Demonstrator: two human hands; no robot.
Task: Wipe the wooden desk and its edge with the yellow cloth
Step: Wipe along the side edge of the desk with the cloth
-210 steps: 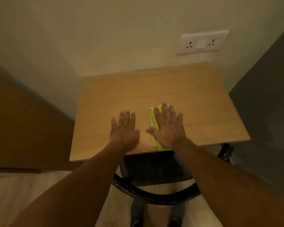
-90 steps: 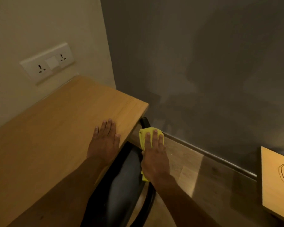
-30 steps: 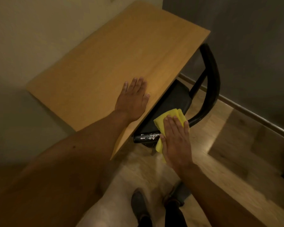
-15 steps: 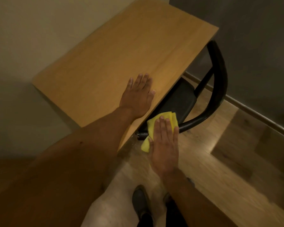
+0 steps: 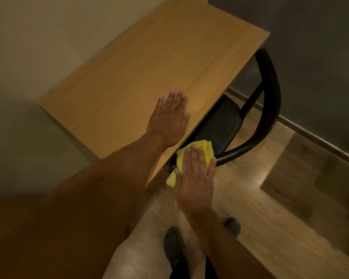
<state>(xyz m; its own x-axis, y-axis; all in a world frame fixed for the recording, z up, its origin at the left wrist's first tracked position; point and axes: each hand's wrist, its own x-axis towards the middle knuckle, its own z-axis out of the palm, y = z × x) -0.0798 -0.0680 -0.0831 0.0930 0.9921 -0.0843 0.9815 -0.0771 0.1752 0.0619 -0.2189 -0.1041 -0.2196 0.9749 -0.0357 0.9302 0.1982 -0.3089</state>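
The wooden desk [image 5: 141, 67] runs diagonally from the lower left to the upper right. My left hand [image 5: 169, 119] lies flat on its top near the front edge, fingers spread. My right hand [image 5: 195, 182] presses the yellow cloth [image 5: 207, 148] flat against the desk's front edge, below the top. Most of the cloth is hidden under my palm; its folds stick out above my fingertips and to the left of my thumb.
A black chair [image 5: 268, 109] with a curved back is tucked under the desk on the right. A beige wall [image 5: 48, 37] stands on the left and a grey wall [image 5: 320, 57] on the right. Wooden floor and my shoes [image 5: 173, 246] lie below.
My right hand has slid the cloth along the desk's front edge toward the near corner. My left hand stays flat on the top. The view has shifted slightly.
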